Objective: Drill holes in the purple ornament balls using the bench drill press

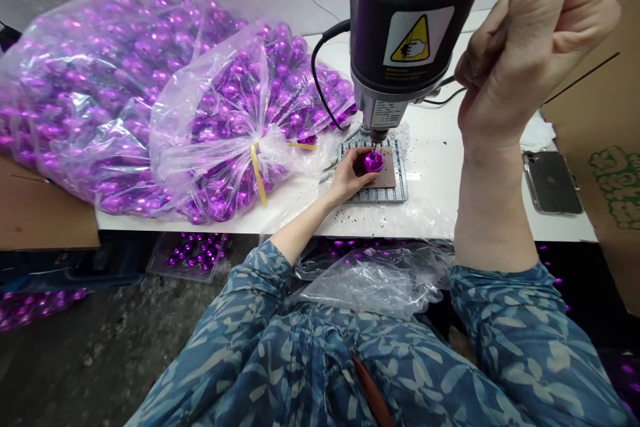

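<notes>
Ball point(373, 161): on the brown board point(389, 177) over the slatted metal base point(401, 195), directly below the drill point(419, 17).

Head view, the only one I have. My left hand point(349, 175) is the nearer: it is clamped on the ball from the left, index finger behind and thumb in front. The ball sits at the fingertips, forward and right of the palm. It is round, so I note no long axis; what counts is the vertical line from the bit point(375, 146) down to its top. Bit tip and ball meet in my view; I cannot tell contact from a small gap.

My right hand point(537, 53) is raised beside the drill body, well apart from the ball, fingers curled together. I cannot see whether anything is inside the fist.

Around: tied bag point(120, 87) of purple balls fills the table point(433, 177) on the left, reaching close to the base. Phone point(553, 181) at right, near the carton point(613, 127). The overhanging drill body is the main obstruction above; its cable point(316, 70) hangs between bag and drill.
</notes>
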`<state>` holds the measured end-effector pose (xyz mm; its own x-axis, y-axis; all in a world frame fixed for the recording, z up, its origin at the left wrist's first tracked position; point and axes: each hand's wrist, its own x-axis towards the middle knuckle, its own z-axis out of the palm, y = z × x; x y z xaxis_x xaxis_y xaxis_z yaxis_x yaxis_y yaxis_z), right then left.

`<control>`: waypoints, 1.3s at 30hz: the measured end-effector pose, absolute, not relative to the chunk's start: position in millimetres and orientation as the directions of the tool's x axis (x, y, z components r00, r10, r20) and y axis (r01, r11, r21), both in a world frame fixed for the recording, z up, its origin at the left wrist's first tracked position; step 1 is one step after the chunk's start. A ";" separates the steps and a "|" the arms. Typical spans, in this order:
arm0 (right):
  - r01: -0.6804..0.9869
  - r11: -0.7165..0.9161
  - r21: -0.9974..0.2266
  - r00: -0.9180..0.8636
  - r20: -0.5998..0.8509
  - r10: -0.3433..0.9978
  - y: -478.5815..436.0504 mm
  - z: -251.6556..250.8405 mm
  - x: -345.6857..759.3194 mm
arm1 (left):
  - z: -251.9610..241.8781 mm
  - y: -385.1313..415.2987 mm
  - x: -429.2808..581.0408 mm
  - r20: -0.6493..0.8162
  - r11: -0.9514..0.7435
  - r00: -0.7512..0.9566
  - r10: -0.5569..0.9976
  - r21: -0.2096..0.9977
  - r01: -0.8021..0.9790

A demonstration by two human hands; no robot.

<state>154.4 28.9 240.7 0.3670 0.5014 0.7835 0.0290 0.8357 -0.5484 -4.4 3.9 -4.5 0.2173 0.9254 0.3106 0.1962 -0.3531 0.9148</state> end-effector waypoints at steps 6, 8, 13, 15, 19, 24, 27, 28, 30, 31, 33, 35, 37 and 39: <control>0.031 0.884 -0.467 0.398 0.817 0.418 26.1 229.7 155.7 | -3.4 0.5 -4.6 0.279 -0.319 0.200 0.939 0.926 0.203; 0.048 0.894 -0.445 0.399 0.829 0.391 22.1 221.9 156.8 | -3.6 0.8 -4.3 0.284 -0.321 0.189 0.940 0.923 0.213; 0.112 0.897 -0.427 0.411 0.842 0.349 10.2 200.9 157.0 | -6.6 2.1 -4.1 0.301 -0.337 0.189 0.935 0.919 0.206; 0.105 0.906 -0.410 0.428 0.841 0.331 9.0 194.3 156.1 | -6.7 1.9 -4.4 0.296 -0.333 0.192 0.936 0.922 0.200; 0.085 0.943 -0.322 0.459 0.853 0.250 15.5 182.2 156.5 | -5.5 0.9 -4.7 0.276 -0.309 0.189 0.943 0.934 0.181; 0.075 0.981 -0.181 0.442 0.887 0.130 23.4 162.1 162.8 | -4.8 0.2 -4.5 0.267 -0.297 0.191 0.944 0.943 0.152; 0.080 0.988 -0.129 0.398 0.913 0.087 23.6 151.8 167.3 | -4.5 0.0 -4.6 0.262 -0.291 0.194 0.945 0.947 0.139; 0.083 0.990 -0.115 0.386 0.920 0.074 23.7 149.5 168.5 | -4.4 0.0 -4.7 0.257 -0.286 0.195 0.947 0.948 0.140; 0.092 0.992 -0.092 0.367 0.929 0.052 24.6 146.4 170.5 | -4.1 0.0 -4.8 0.252 -0.282 0.197 0.947 0.949 0.142; 0.098 0.991 -0.088 0.360 0.932 0.047 25.5 145.4 171.0 | -3.9 0.1 -4.8 0.252 -0.283 0.200 0.947 0.949 0.142; 0.114 0.990 -0.087 0.361 0.932 0.040 28.1 143.5 171.3 | -3.6 0.2 -4.6 0.257 -0.288 0.205 0.944 0.947 0.143; 0.136 0.986 -0.094 0.380 0.924 0.035 30.8 140.6 170.7 | -3.8 0.5 -4.3 0.262 -0.294 0.202 0.944 0.944 0.147; 0.161 0.981 -0.103 0.399 0.916 0.031 32.1 135.9 170.1 | -4.3 0.7 -3.9 0.265 -0.297 0.196 0.944 0.942 0.155; 0.178 0.976 -0.123 0.402 0.915 0.042 30.6 130.8 169.9 | -4.9 0.9 -3.5 0.265 -0.296 0.185 0.946 0.940 0.167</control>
